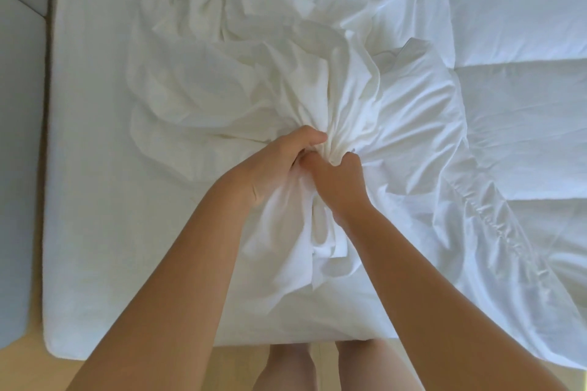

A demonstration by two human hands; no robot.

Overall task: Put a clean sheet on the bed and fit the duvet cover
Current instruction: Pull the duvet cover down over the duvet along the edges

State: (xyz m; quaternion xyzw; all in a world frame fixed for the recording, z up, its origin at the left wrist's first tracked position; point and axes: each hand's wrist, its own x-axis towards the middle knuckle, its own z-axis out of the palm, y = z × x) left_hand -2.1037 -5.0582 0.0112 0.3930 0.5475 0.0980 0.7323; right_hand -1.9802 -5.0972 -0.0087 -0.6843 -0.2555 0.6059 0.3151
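Near the front edge of the mattress (95,168), a person's left hand (279,165) and right hand (336,181) each clutch the bunched white sheet (222,89), apparently gathering it to find an edge and spread it; the duvet (524,120) lies on the mattress's right side.

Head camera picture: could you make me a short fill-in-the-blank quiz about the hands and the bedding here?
1. The left hand and the right hand both grip the bunched fabric, whose colour is ____.
2. The quilted duvet lies to the ____ of the hands.
3. The grey panel runs along the mattress at the picture's ____ edge.

Missing words: white; right; left.
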